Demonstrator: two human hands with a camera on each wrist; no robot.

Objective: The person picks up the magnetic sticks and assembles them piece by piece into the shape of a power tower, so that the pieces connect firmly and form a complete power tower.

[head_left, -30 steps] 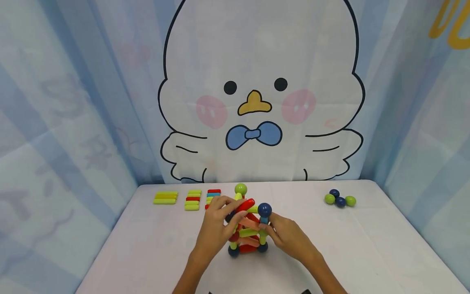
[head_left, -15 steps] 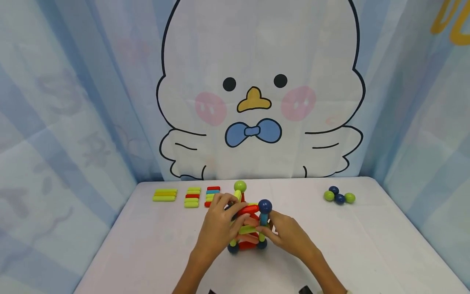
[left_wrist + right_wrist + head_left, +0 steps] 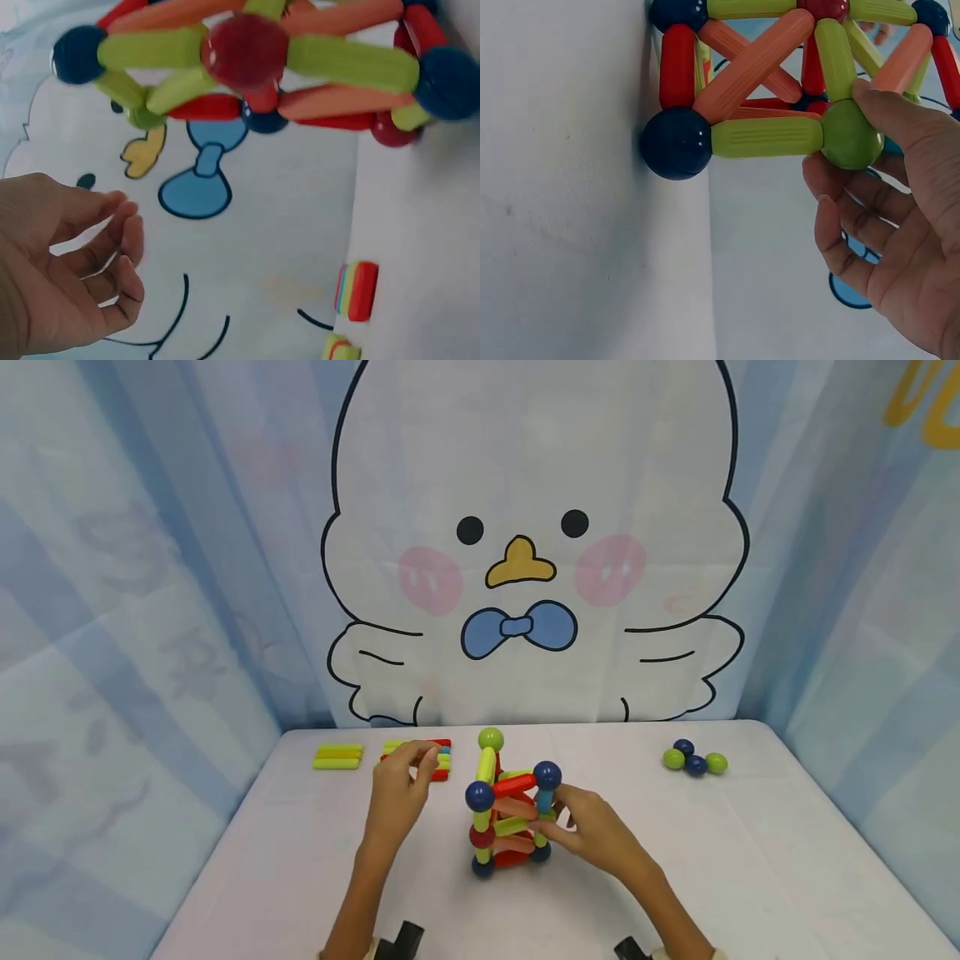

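A tower of magnetic rods and balls (image 3: 514,785) stands on the white table, with a green ball at its far top corner. At the top front, a red rod spans two dark blue balls (image 3: 480,796) (image 3: 547,775). My right hand (image 3: 600,835) holds the tower's right side; in the right wrist view its thumb and fingers pinch a green ball (image 3: 853,135) midway up. My left hand (image 3: 396,793) is off to the tower's left, fingers loosely curled and holding nothing. In the left wrist view that hand (image 3: 56,262) is apart from the tower (image 3: 247,52).
Yellow-green rods (image 3: 337,757) lie in a stack at the back left of the table. More mixed-colour rods (image 3: 442,774) lie nearby, partly hidden behind my left hand. Blue and green balls (image 3: 695,766) sit grouped at the back right. A printed curtain (image 3: 525,677) hangs behind the table.
The red rod has come down between the two front blue balls. My left hand has let go of it and moved left toward the rod stacks. My right hand keeps its hold.
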